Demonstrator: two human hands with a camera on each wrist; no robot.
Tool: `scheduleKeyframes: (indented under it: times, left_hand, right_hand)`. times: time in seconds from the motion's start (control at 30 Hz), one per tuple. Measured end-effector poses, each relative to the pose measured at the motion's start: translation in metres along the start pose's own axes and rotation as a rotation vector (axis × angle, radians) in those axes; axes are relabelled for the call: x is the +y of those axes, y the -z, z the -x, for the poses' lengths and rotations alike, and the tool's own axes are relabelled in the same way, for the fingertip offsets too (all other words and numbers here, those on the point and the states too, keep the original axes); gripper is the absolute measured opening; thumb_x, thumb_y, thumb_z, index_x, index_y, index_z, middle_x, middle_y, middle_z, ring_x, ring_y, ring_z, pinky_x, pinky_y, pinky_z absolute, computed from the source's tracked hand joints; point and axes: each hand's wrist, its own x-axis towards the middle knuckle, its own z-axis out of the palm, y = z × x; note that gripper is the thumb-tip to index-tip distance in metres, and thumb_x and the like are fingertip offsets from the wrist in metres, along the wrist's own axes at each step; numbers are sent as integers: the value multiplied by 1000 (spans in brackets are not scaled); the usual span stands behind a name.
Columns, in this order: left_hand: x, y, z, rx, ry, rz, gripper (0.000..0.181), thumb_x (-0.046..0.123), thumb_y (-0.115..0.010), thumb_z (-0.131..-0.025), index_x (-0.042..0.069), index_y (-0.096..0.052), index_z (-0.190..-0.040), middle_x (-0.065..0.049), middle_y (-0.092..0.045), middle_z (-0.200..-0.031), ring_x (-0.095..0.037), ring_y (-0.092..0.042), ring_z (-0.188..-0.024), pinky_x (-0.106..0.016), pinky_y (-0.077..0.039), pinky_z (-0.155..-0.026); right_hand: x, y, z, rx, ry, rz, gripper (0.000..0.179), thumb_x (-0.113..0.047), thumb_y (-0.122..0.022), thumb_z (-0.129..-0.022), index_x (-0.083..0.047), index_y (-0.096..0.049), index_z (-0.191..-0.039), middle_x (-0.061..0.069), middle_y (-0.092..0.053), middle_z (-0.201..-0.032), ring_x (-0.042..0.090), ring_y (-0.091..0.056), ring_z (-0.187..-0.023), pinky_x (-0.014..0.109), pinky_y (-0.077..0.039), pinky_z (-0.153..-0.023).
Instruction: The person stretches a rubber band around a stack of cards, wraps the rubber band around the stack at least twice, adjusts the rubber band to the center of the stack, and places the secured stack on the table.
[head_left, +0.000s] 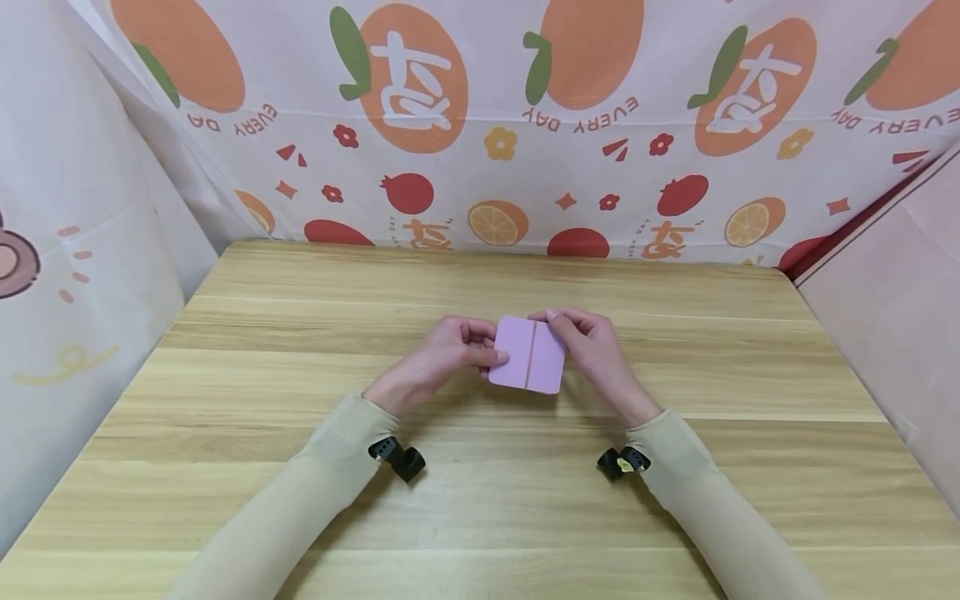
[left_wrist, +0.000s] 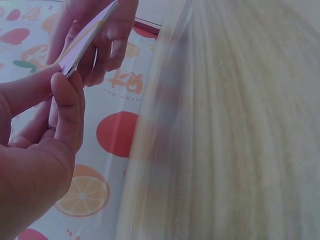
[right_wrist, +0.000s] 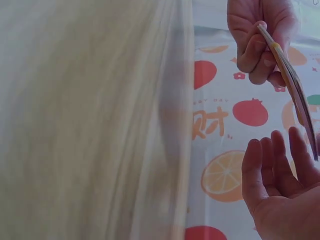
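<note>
A small stack of purple cards point(head_left: 517, 360) with a tan rubber band point(head_left: 531, 357) round its middle is held a little above the wooden table point(head_left: 300, 392). My left hand point(head_left: 491, 354) pinches its left edge between thumb and fingers. My right hand point(head_left: 557, 322) holds the top right corner, fingers behind and the thumb on the front. In the left wrist view the stack point(left_wrist: 87, 40) shows edge-on, with my left thumb point(left_wrist: 67, 107) at its near end. In the right wrist view the stack point(right_wrist: 295, 92) tilts between my left hand point(right_wrist: 255, 35) and my right fingers point(right_wrist: 280, 160).
A fruit-printed cloth point(head_left: 495, 125) hangs along the table's far edge, and pale sheets close off the left point(head_left: 75, 250) and right point(head_left: 900, 308) sides. Black wrist cameras point(head_left: 397, 457) point(head_left: 622, 461) sit under both sleeves.
</note>
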Motion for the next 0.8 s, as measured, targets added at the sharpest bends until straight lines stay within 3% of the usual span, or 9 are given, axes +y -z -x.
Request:
scheduleKeyframes:
  times: [0.2, 0.3, 0.43, 0.53, 0.67, 0.8]
  left_hand:
    - [0, 6, -3, 51, -3, 48, 9, -3, -68, -87, -5, -66, -95, -5, -64, -78, -13, -56, -69, -26, -48, -64]
    - [1, 10, -4, 79, 5, 55, 9, -2, -67, -88, -5, -66, -96, -4, -65, -81, -13, -56, -70, -24, -48, -65]
    - [1, 15, -4, 98, 18, 57, 12, 2, -68, -89, -5, -65, -99, -5, -64, -83, -13, -57, -72, -25, -49, -67]
    - [2, 18, -3, 107, 27, 45, 15, 4, -68, -90, -5, -65, -102, -7, -64, -85, -15, -57, -73, -31, -49, -73]
    - [5, 19, -2, 119, 38, 36, 17, 5, -68, -91, -6, -66, -104, -8, -64, -86, -16, -57, -73, -37, -49, -77]
    - [7, 18, -2, 123, 32, 40, 16, 3, -68, -90, -6, -66, -103, -7, -64, -84, -14, -58, -70, -33, -50, -72]
  right_hand:
    - [-4, 7, -2, 4, 69, 96, 32, -31, -57, -100, -9, -67, -122, 3, -64, -121, 19, -57, -107, 39, -50, -90]
    - [-8, 11, -1, -43, 130, 238, 37, -29, -65, -96, -13, -62, -129, 0, -60, -125, 19, -54, -113, 46, -48, -94]
    - [-15, 12, 1, -126, 251, 525, 60, -28, -77, -87, -14, -51, -139, -1, -53, -134, 19, -48, -121, 46, -46, -97]
    - [-20, 10, 2, -174, 314, 668, 72, -25, -83, -81, -10, -47, -142, 4, -46, -144, 21, -43, -127, 44, -46, -97]
    - [-22, 8, 1, -212, 382, 774, 78, -20, -86, -77, -5, -46, -142, 9, -36, -153, 25, -36, -136, 41, -42, -104]
    - [-22, 5, 1, -234, 431, 806, 80, -14, -88, -74, -2, -45, -141, 13, -35, -152, 27, -40, -133, 38, -43, -103]
